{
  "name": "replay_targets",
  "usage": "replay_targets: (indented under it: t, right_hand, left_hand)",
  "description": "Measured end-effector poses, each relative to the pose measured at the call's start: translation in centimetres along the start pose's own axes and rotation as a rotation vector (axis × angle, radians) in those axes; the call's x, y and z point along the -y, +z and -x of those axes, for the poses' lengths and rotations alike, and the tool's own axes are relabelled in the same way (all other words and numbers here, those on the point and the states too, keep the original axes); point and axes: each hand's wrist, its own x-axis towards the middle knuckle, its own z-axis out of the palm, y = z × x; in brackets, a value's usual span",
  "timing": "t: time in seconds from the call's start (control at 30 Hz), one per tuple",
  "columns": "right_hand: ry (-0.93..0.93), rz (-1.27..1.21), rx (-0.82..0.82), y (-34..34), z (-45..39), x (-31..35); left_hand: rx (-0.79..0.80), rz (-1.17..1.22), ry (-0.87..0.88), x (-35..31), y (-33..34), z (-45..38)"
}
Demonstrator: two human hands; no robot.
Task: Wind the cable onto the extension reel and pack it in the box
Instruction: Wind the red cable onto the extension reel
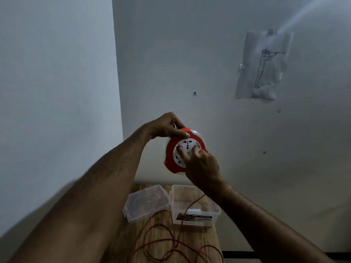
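Holding the round red-and-white plastic extension reel [185, 150] up in the air in front of the wall, well above the clear plastic box [195, 205], the person has both hands on it. The left hand [167, 127] grips the reel's upper left rim, thumb laid over the red edge and fingers curled behind it. The right hand [202, 165] comes in from the lower right, with two fingertips [179, 149] pressed onto the white socket face at the centre; it pinches nothing that can be seen, and its lower fingers are hidden behind the knuckles. The reel's flat face is turned toward the camera, so its turning axis points roughly back at the person, and the right hand sits squarely on that axis while the left steadies the rim. That looks like the setup for winding: the centre disc turned by the right fingers against the held housing. The thin red cable [182, 221] drops from below the right wrist, crosses the open box, and lies in loose loops on the wooden table [207, 236] on the near side of the box, so most of it still seems unwound. The box's clear plastic lid [146, 204] lies just beside the box, on its left. A taped paper sketch [263, 67] hangs on the wall, high above the box.
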Motion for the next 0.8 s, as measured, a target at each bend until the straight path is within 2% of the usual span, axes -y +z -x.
replay_targets:
  t: [0.1, 0.23, 0.43, 0.6, 0.73, 0.8]
  right_hand:
    - [0.158, -0.228, 0.005, -0.1, -0.6, -0.1]
    - [0.588, -0.626, -0.066, -0.8, -1.4, 1.0]
    - [1.374, -1.165, -0.093, -0.6, -2.6, 4.2]
    - [1.739, -1.409, -0.102, -1.7, -4.0, 5.1]
    - [2.107, -1.823, -0.208, -3.6, -5.2, 4.0]
    - [2.191, -2.069, -0.350, -3.8, -5.3, 3.4]
  left_hand:
    - [-0.001, -0.010, 0.001, 0.0, 0.1, 0.1]
    - [-0.048, 0.031, 0.011, -0.1, 0.2, 0.1]
    - [-0.051, -0.055, 0.035, -0.6, 0.5, -0.6]
    - [-0.043, -0.075, 0.030, -0.5, 0.5, -0.5]
    - [-0.027, -0.057, 0.037, -0.2, 1.3, -0.2]
    - [-0.017, -0.050, 0.036, -0.1, 1.4, -0.1]
